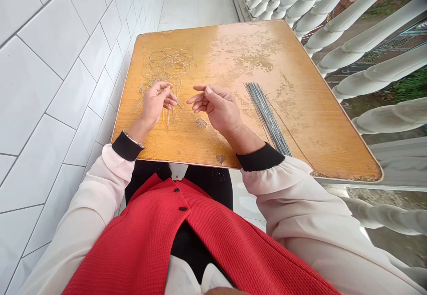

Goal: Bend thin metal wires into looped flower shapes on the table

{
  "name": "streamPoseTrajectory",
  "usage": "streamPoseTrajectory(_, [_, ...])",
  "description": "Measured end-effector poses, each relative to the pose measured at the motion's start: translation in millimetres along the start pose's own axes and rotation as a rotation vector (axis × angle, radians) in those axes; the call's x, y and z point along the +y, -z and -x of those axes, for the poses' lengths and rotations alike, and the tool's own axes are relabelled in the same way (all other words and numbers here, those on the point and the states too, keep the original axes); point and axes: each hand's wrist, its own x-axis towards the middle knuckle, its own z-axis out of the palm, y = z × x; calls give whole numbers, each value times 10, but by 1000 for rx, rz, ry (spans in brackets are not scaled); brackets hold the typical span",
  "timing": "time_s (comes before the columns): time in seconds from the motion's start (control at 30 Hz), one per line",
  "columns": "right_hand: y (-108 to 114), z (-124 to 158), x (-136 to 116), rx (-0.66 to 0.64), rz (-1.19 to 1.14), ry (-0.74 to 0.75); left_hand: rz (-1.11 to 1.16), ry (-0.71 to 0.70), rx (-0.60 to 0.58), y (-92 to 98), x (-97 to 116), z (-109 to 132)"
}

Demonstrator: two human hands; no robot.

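Two grips above fine wire
My left grip (pixel 156 103) and right grip (pixel 216 108) curl close, pinching what I cannot tell; the wire loops (pixel 167 63), upper left on the desk (pixel 293 108), look light, springy.

Wire loops (pixel 167 66) are lying just behind L hand (pixel 155 103), loose wires (pixel 169 117) are sticking out just before it, bundle of straight wires (pixel 267 117) is lying right of R hand (pixel 216 108), all on wooden tabletop (pixel 300 108), tiled wall (pixel 66 99) is standing left of L hand.
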Motion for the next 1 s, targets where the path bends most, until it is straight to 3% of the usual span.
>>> streamPoseTrajectory(0.2, [19, 41, 47, -1, -5, 103, 90, 81, 77, 74, 10, -50])
streamPoseTrajectory(0.43, [67, 38, 224, -244, 102, 334, 294, 155, 125, 113, 31, -47])
streamPoseTrajectory(0.57, [60, 58, 225, -307, 164, 357, 304, 166, 102, 89, 63, -8])
streamPoseTrajectory(0.7, [36, 61, 193, -265, 80, 306, 280, 118, 46, 48, 74, 27])
streamPoseTrajectory(1.0, [73, -44, 155, -33, -67, 85, 131, 40, -121, 6, 35, 41])
